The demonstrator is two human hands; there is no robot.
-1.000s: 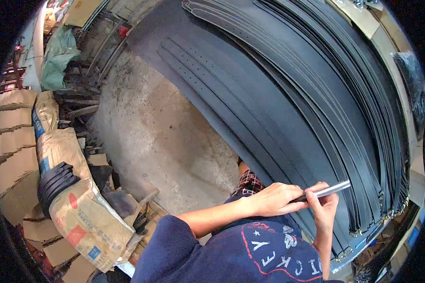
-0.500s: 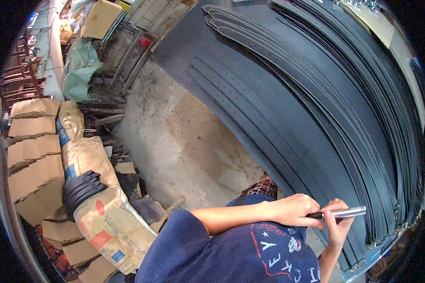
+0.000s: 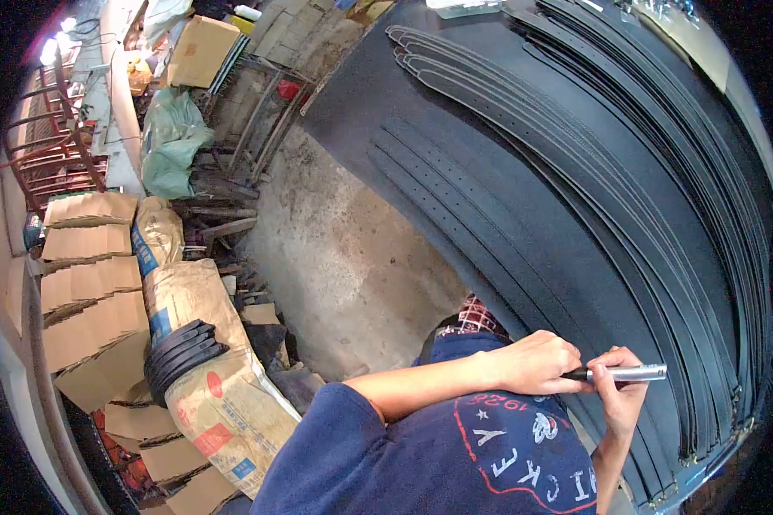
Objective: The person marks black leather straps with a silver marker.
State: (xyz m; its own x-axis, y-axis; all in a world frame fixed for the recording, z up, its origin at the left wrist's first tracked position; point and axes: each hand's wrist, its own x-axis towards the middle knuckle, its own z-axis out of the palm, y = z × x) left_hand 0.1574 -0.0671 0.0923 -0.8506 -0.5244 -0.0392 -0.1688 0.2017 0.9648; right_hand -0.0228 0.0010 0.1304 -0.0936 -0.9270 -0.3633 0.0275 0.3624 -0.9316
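Observation:
My left hand (image 3: 541, 362) is closed around the black end of a silver, pen-like tool (image 3: 634, 373). The fingers of my right hand (image 3: 618, 390) pinch its silver barrel, close beside my left hand. Both hands are in front of my blue shirt, at the near edge of the dark table. Long black straps with punched holes (image 3: 455, 202) lie on the table beyond my hands. Farther over are black straps with pale stitching (image 3: 524, 112), laid side by side. What the tip of the tool touches, if anything, cannot be made out.
More black straps (image 3: 661, 94) are bundled along the table's far side. To the left are stacked cardboard pieces (image 3: 94, 283), paper sacks (image 3: 223, 412) with black strips (image 3: 180, 356) on them, a green plastic bag (image 3: 170, 142) and a cardboard box (image 3: 202, 51).
The view has shifted, so the table, sacks and cardboard appear farther right and slightly lower. Both hands keep their hold on the tool, with my left hand slightly higher in view.

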